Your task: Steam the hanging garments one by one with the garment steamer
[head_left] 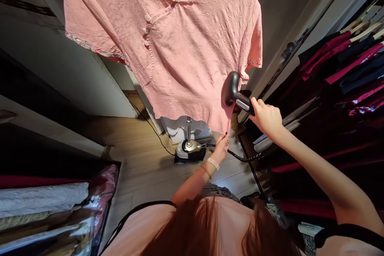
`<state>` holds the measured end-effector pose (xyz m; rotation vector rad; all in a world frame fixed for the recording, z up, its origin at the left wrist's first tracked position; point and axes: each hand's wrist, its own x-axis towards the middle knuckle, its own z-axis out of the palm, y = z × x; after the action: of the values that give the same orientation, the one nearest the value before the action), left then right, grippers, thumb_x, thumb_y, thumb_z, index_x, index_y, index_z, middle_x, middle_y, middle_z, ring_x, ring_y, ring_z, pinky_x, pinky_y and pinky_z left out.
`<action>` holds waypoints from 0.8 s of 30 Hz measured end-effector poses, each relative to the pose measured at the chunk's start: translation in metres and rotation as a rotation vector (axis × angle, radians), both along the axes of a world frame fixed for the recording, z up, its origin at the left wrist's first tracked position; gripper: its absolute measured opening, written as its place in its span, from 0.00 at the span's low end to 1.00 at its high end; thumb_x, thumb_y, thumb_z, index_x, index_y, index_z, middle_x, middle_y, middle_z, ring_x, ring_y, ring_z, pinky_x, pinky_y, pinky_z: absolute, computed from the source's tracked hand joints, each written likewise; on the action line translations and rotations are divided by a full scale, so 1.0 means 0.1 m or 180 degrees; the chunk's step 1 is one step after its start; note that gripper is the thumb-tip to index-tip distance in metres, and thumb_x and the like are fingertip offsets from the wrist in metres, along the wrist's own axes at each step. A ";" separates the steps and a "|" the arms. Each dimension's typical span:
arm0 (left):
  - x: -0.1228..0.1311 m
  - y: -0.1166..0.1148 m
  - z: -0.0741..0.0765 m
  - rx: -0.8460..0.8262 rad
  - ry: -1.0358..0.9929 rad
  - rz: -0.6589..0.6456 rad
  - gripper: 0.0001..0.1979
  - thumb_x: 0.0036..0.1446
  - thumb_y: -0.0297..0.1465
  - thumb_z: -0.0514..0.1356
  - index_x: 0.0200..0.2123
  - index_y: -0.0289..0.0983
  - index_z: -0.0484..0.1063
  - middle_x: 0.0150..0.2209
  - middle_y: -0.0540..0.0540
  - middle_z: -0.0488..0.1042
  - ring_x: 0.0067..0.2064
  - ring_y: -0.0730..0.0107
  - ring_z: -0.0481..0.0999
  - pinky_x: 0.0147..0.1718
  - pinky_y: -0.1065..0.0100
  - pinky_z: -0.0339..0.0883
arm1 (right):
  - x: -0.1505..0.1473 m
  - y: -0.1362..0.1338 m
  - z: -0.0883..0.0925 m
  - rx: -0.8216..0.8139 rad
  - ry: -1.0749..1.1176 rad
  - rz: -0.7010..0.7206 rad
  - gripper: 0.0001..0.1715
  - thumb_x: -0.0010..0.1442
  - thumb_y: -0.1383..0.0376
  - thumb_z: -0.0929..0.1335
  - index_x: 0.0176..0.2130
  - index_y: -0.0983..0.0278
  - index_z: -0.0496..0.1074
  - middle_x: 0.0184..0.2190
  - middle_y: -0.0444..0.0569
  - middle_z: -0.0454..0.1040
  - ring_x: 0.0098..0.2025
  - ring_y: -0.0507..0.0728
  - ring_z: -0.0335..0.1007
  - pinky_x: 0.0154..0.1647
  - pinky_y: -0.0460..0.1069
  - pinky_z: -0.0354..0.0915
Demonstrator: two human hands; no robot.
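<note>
**Pink blouse pinched at the hem**

Hanging at top centre of the frame, hem nipped between left hand fingertips, lower centre. Black garment steamer head against the blouse's right edge, right hand fingers wrapped round its handle. Steamer base on the wood floor below; dark clothes on hangers at far right.

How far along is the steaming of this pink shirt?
Done: the shirt hangs with its chest looking fairly smooth. In hand: the right hand holds the steamer at the side edge, while the left hand pinches the hem taut. Left: the hem looks wavy further across; the back doesn't show.
</note>
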<state>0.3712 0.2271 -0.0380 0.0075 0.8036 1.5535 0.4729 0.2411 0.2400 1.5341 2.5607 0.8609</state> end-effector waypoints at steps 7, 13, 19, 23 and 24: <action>-0.01 0.08 0.05 0.0011 -0.0099 0.0014 0.19 0.43 0.31 0.78 0.34 0.39 0.73 0.29 0.53 0.69 0.28 0.80 0.65 0.26 0.74 0.55 | 0.09 0.03 -0.35 -0.0379 -0.0061 -0.0022 0.23 0.65 0.62 0.68 0.58 0.62 0.63 0.45 0.54 0.76 0.40 0.60 0.76 0.28 0.50 0.47; 0.05 0.05 0.02 -0.0119 -0.0142 -0.0069 0.17 0.44 0.30 0.78 0.34 0.39 0.74 0.29 0.52 0.71 0.27 0.80 0.65 0.25 0.73 0.55 | 0.00 0.08 -0.28 -0.0247 0.0167 0.0083 0.29 0.68 0.59 0.65 0.64 0.62 0.58 0.50 0.56 0.75 0.44 0.60 0.76 0.30 0.50 0.52; 0.02 0.03 0.02 -0.0049 -0.0226 0.0010 0.19 0.43 0.28 0.78 0.38 0.40 0.77 0.33 0.51 0.74 0.28 0.81 0.66 0.26 0.75 0.58 | -0.01 0.10 -0.57 -0.0512 0.0114 0.0063 0.26 0.67 0.60 0.67 0.61 0.63 0.62 0.47 0.55 0.76 0.42 0.60 0.76 0.29 0.50 0.51; -0.03 0.04 0.04 -0.0056 -0.0256 0.0065 0.18 0.45 0.27 0.77 0.38 0.39 0.77 0.32 0.50 0.73 0.30 0.79 0.68 0.27 0.74 0.59 | 0.00 0.12 -0.73 -0.0690 0.0042 0.0077 0.25 0.66 0.61 0.67 0.60 0.63 0.62 0.46 0.55 0.75 0.41 0.59 0.76 0.30 0.49 0.53; -0.03 0.04 0.04 -0.0068 -0.0256 0.0066 0.18 0.45 0.27 0.77 0.38 0.39 0.77 0.31 0.51 0.72 0.30 0.78 0.68 0.27 0.74 0.59 | -0.01 0.14 -0.75 -0.0636 0.0067 0.0090 0.26 0.67 0.61 0.67 0.61 0.63 0.62 0.46 0.55 0.75 0.42 0.59 0.75 0.30 0.49 0.53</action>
<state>0.3679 0.2315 -0.0344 -0.0788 0.7588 1.5548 0.4724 0.2548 0.1649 1.4606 2.5963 0.5724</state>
